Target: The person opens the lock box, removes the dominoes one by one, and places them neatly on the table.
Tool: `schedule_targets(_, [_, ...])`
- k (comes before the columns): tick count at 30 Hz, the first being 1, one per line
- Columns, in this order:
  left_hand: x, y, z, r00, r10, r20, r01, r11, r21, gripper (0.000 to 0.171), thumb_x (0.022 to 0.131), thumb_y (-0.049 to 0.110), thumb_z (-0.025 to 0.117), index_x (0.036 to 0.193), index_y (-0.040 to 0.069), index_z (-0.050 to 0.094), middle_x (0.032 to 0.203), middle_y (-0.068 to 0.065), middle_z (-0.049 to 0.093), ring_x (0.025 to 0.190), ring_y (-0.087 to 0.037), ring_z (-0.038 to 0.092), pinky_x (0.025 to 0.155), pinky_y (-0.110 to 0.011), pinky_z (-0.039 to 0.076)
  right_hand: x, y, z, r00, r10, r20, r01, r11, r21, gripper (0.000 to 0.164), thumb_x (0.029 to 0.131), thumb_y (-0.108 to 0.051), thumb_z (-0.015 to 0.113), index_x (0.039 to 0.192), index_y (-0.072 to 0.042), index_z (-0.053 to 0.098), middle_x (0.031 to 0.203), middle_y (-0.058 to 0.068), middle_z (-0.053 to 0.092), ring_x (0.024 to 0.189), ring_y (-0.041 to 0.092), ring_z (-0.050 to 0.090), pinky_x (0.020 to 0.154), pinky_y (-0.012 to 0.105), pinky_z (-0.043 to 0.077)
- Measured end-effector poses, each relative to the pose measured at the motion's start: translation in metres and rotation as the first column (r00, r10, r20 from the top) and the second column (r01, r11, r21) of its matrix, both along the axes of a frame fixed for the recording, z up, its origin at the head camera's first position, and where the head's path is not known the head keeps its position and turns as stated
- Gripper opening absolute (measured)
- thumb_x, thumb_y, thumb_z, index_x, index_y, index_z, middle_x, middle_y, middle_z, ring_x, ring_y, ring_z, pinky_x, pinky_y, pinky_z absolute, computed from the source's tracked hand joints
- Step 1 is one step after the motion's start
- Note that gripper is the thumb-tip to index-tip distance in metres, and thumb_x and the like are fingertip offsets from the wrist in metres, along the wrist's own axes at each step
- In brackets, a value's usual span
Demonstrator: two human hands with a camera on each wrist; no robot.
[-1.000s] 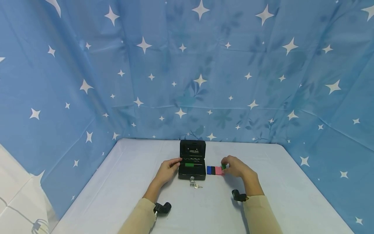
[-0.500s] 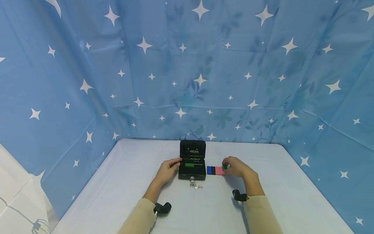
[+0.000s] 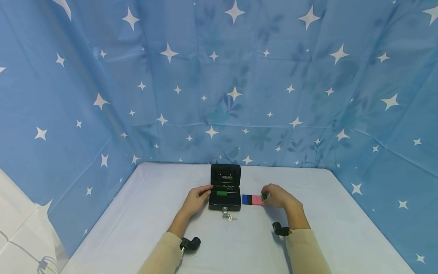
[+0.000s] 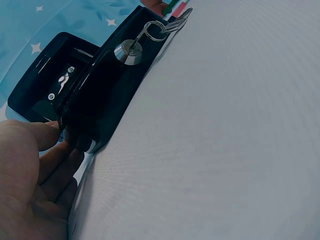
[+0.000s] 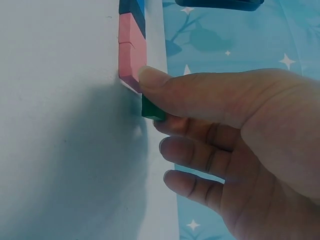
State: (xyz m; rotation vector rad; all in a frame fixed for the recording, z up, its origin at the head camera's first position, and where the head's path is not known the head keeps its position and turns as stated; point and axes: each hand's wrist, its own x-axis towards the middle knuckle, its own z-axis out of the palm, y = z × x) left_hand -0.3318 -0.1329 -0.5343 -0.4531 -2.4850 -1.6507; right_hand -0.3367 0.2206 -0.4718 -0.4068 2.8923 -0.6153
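A black cash box [image 3: 224, 206] stands on the table with its lid [image 3: 226, 174] raised. Inside it lies a green block [image 3: 221, 193]. My left hand [image 3: 195, 199] holds the box's left side; in the left wrist view the thumb is at the rim and the fingers lie along the outer wall. To the right of the box, a row runs from a blue block [image 3: 244, 199] through a black block [image 3: 249, 199] to two pink blocks [image 5: 131, 55]. My right hand [image 3: 277, 196] pinches another green block [image 5: 151, 107] at the row's right end, its thumb overlapping the last pink block.
From the lock [image 4: 129, 52] on the box's front hangs a ring with keys [image 3: 232, 218], which reach the white table [image 3: 219, 251]. A blue curtain [image 3: 219, 95] with white stars rises behind the table and along its sides.
My right hand has shifted slightly to the right with the green block, and more of the pink at the row's end shows. My left hand and the cash box have stayed put.
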Motion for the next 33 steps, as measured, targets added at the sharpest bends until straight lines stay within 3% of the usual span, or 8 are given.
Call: schedule_targets(33, [-0.0005,-0.0005,0.0001,1.000,-0.003,-0.005,0.003,1.000,-0.014,0.033,0.106,0.016,0.061,0.138,0.008,0.068,0.145,-0.012,0.064,0.142,-0.033,0.054,0.120,-0.050,0.043,-0.0031,-0.0051,-0.0041,1.000,-0.007,0.014,0.006,0.999,0.035,0.035,0.086,-0.015,0.086,0.117,-0.004,0.074,0.112,0.007,0.072,0.105,0.024,0.064,0.101,0.054,0.056])
